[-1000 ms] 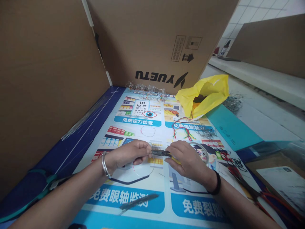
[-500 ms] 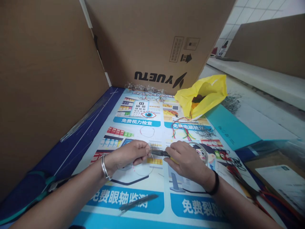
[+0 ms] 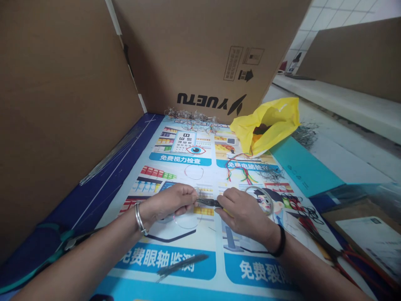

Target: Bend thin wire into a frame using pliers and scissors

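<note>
My left hand (image 3: 171, 202) pinches a thin wire loop (image 3: 188, 217) over the eye-chart poster (image 3: 200, 251); my right hand (image 3: 244, 211) grips small pliers (image 3: 210, 202), tips at the loop.

Bag (image 3: 269, 121) on poster (image 3: 188, 234), right; box (image 3: 200, 54) behind.

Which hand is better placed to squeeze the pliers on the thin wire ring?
Right, probably. The right hand already grips the pliers, whose tips meet the wire ring pinched by the left hand.
</note>
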Demonstrator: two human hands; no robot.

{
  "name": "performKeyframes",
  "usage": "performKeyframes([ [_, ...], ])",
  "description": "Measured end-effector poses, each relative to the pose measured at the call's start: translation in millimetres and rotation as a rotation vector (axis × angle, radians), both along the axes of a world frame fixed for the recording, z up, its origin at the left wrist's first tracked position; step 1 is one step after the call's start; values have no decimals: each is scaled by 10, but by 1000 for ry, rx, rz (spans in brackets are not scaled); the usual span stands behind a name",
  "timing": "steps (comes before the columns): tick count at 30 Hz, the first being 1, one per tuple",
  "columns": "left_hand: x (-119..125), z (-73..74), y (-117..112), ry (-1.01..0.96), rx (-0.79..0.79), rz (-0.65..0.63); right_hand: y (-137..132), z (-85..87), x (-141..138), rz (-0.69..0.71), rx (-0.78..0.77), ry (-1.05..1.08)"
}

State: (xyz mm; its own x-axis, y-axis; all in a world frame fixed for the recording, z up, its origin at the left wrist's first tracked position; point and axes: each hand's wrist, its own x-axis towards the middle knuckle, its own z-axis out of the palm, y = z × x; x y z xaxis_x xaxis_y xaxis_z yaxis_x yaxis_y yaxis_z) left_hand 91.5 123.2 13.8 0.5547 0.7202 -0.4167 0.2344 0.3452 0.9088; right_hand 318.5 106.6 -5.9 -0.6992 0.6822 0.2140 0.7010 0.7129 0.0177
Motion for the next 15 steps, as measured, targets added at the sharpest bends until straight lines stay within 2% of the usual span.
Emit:
performKeyframes([
  [15,-17,-39,11,-14,-1,-16,-9,-61,1,-20,-49,55],
])
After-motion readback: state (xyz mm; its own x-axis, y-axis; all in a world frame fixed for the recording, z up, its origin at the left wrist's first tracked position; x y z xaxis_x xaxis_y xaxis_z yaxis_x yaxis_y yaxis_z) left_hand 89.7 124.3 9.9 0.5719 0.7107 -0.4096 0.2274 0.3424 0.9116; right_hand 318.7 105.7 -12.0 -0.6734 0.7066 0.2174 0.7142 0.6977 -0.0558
